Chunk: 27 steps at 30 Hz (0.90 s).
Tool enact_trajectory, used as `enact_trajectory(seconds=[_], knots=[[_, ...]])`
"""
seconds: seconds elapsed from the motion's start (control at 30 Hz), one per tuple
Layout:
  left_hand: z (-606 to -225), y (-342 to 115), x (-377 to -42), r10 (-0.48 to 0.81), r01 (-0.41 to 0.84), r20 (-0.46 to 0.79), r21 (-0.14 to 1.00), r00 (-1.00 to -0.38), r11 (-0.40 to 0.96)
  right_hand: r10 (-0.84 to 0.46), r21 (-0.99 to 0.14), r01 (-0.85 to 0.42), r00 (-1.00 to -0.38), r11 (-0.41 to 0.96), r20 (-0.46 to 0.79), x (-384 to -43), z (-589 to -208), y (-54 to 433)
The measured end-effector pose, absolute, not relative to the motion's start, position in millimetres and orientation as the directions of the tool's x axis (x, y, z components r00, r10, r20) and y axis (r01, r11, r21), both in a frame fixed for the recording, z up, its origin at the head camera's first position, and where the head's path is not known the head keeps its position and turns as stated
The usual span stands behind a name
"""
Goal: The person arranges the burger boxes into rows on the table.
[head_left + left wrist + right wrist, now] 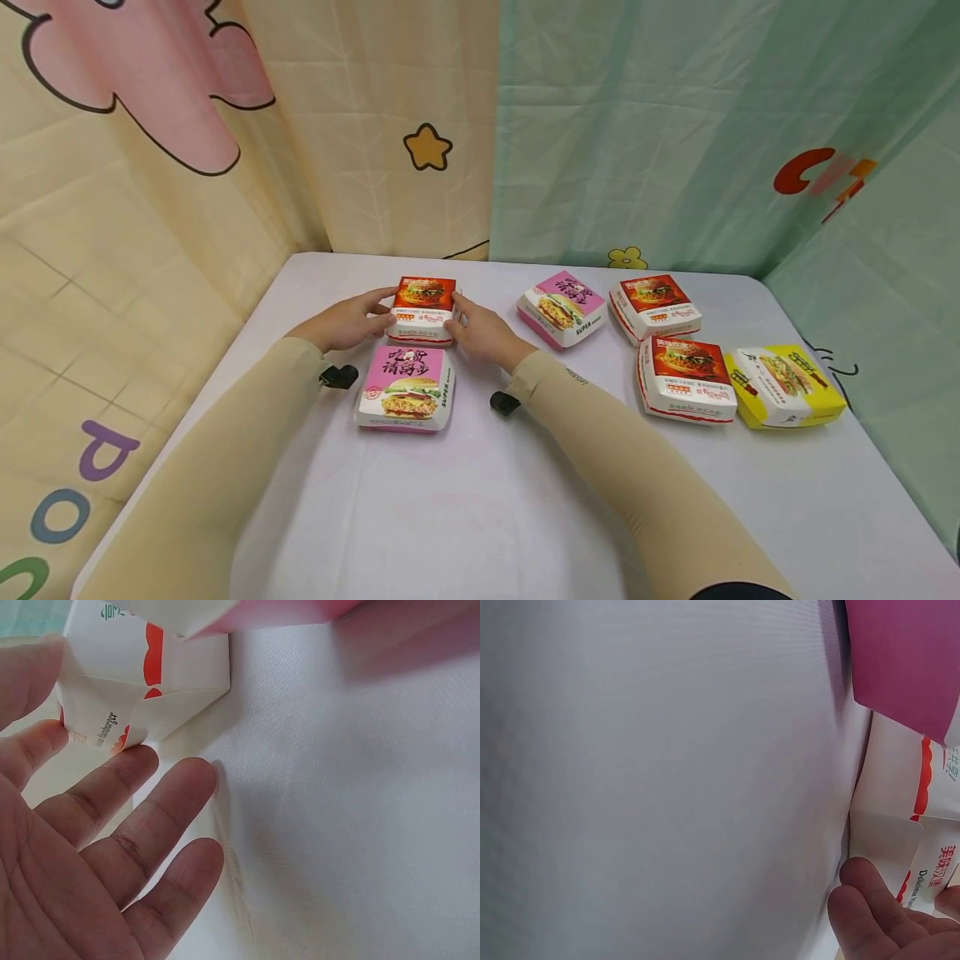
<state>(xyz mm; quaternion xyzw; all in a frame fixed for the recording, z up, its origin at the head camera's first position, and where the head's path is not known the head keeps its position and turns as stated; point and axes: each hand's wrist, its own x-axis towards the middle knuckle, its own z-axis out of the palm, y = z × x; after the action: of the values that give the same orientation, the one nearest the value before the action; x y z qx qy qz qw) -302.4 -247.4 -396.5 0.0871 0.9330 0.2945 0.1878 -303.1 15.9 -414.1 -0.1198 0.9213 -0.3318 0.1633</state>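
Note:
A red-topped white burger box [422, 307] sits toward the back left of the table, between the two hands. My left hand [343, 322] holds its left side with thumb and index finger, while the other fingers spread out beside it in the left wrist view. On the opposite side, my right hand [486, 335] grips with the thumb high and fingertips [862, 879] low by the bottom edge. Just in front, close against it, lies a pink-topped burger box [406, 388]. Whether the red-topped box bears fully on the cloth is hard to tell.
Rightward stand another pink box [562, 308], two red-topped boxes [656, 307] and a yellow box [784, 386], close together. A white cloth covers the table [510, 508]. Curtains [645, 125] hang behind and at both sides.

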Motion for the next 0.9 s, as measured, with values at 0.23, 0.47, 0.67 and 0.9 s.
enact_trajectory(seconds=[0.23,0.47,0.67,0.9], knots=[[-398.0,-248.2,-304.6,0.280,0.052,-0.302,0.591,-0.911,0.805,-0.345,-0.651,-0.146,-0.920,0.745,-0.188,-303.3,-417.1,16.7],[-396.3,-248.3,-304.0,0.283,0.050,-0.307,0.593,-0.909,0.804,-0.348,-0.661,-0.143,-0.919,0.736,-0.188,-302.7,-418.1,17.0],[-394.2,-247.7,-302.1,0.282,0.038,-0.312,0.607,-0.907,0.793,-0.356,-0.666,-0.157,-0.919,0.729,-0.172,-301.2,-417.6,17.9],[-392.5,-248.9,-301.4,0.274,0.038,-0.319,0.586,-0.907,0.809,-0.355,-0.666,-0.154,-0.918,0.730,-0.176,-298.9,-415.6,19.5]])
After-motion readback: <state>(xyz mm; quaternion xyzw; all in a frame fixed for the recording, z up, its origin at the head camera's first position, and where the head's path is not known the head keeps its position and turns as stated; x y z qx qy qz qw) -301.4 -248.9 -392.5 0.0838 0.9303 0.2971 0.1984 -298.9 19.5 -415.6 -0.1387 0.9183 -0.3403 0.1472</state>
